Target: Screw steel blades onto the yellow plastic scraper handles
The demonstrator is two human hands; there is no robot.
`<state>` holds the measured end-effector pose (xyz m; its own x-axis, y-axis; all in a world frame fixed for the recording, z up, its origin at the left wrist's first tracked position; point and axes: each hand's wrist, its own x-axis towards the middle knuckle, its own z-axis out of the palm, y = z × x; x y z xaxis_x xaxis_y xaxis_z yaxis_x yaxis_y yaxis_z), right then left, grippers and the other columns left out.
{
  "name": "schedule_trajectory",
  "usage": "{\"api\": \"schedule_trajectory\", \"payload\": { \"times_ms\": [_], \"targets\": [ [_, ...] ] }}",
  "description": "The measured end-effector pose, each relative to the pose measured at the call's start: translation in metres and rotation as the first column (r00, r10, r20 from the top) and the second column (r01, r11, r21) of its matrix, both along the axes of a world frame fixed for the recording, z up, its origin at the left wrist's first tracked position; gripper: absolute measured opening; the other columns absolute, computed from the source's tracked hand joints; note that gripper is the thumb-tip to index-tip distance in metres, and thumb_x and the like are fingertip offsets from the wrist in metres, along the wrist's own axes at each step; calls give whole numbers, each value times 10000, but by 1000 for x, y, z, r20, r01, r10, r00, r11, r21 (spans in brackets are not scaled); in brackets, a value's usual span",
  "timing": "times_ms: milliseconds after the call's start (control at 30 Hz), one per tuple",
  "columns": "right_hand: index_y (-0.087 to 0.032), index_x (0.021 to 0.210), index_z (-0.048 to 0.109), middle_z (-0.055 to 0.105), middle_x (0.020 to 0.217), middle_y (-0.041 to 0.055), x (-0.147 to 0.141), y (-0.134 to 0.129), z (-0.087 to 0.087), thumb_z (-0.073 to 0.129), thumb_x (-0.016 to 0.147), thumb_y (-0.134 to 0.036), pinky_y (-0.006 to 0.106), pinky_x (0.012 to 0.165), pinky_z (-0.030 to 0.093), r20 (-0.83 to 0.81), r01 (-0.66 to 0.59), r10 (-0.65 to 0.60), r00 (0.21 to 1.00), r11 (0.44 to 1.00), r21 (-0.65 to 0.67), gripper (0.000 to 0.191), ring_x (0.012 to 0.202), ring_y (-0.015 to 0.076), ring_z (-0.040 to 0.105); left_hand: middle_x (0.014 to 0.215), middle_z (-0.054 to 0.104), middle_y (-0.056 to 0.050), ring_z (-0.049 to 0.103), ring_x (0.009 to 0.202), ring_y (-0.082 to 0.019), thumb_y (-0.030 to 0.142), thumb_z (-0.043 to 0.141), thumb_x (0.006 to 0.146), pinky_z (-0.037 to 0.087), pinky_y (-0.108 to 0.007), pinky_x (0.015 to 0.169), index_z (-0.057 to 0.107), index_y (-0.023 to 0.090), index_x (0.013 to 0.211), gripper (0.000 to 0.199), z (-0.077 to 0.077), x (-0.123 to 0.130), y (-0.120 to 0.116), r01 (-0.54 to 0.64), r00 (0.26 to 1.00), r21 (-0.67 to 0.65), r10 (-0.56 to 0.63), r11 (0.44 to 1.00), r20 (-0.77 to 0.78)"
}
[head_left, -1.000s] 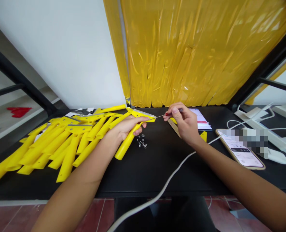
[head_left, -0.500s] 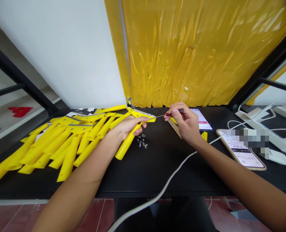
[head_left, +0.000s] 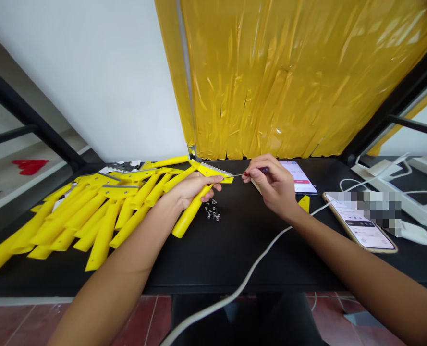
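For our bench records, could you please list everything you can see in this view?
Loose scrapers: many, yellow, piled on the desk's left.
Held scraper: one, yellow, above the desk's middle.
Screwdriver: one, red and dark handle, in the right hand.
Small metal parts: several, silver, on the desk beside the held scraper.
Phones: two, lit screens, on the desk's right.
Power strip: one, white, at back right.
Cable: one, white, across the desk's front.
Desk: one, black, under these things.
Plastic sheet: one, yellow, hanging behind the desk.
Wall: one, white, behind the desk.
Left hand grip: one, closed on the held scraper.
Right hand grip: one, pinching the screwdriver.
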<state>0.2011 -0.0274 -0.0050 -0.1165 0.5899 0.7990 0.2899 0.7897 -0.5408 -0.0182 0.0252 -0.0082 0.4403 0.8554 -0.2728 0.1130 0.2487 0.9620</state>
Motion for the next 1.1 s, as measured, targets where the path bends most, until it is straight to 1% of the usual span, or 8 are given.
{"api": "schedule_trajectory", "payload": {
  "times_ms": [167,367,500,600,767,833,1000,1100],
  "targets": [
    [-237,911,671,653,848,31,1,1,-1,636,933,-290,338,702,528,61,63,-65,996,997,35,67,793,174,632,388,483,14,396,321,-57,377,727,826,273,-199,359,653,128,675,300,3,3,-6,-28,998,65,32,997,-62],
    [-205,894,636,664,789,22,3,0,-3,648,926,-346,277,595,465,249,253,-280,927,958,136,146,664,139,606,483,598,-17,488,355,-82,302,717,833,334,-208,345,649,129,707,224,10,11,-15,-166,976,201,191,965,-109],
    [-200,1007,607,680,930,65,1,-6,0,507,997,-371,283,556,407,534,277,-289,795,955,104,199,783,180,652,700,709,-73,581,406,-117,272,730,804,392,-232,331,647,114,768,182,10,12,-15,-280,951,264,304,923,-56],
    [-196,1036,596,704,975,89,-2,-10,1,433,1022,-405,294,513,335,615,342,-343,710,931,124,265,817,212,676,726,717,-94,605,436,-128,283,728,798,451,-247,368,660,99,755,201,8,11,-13,-296,947,325,320,898,-22],
    [-179,867,600,710,709,88,-2,-12,1,377,993,-590,312,496,224,611,577,-539,579,801,160,484,617,211,656,653,701,-76,532,410,-86,327,668,828,391,-220,377,693,112,710,247,2,9,-11,-243,951,496,306,834,-48],
    [-182,798,580,676,641,77,-1,-12,2,325,1011,-575,321,495,183,661,595,-539,523,785,170,515,564,198,626,588,667,-53,525,413,-88,280,626,830,381,-216,391,696,123,709,210,2,8,-10,-250,944,519,325,818,-58],
    [-179,1006,583,716,950,87,0,-11,1,361,1025,-460,310,492,227,668,473,-438,602,869,143,358,730,207,667,524,618,-30,522,425,-98,266,584,820,380,-222,426,694,124,708,211,5,4,-9,-259,927,563,366,785,-84],
    [-181,867,593,701,828,78,0,-10,0,297,1045,-439,322,498,220,677,516,-475,561,841,163,431,663,200,647,506,605,-15,513,422,-99,293,576,827,380,-222,439,708,127,713,241,8,4,-12,-228,905,625,399,747,-147]
  ]
}}
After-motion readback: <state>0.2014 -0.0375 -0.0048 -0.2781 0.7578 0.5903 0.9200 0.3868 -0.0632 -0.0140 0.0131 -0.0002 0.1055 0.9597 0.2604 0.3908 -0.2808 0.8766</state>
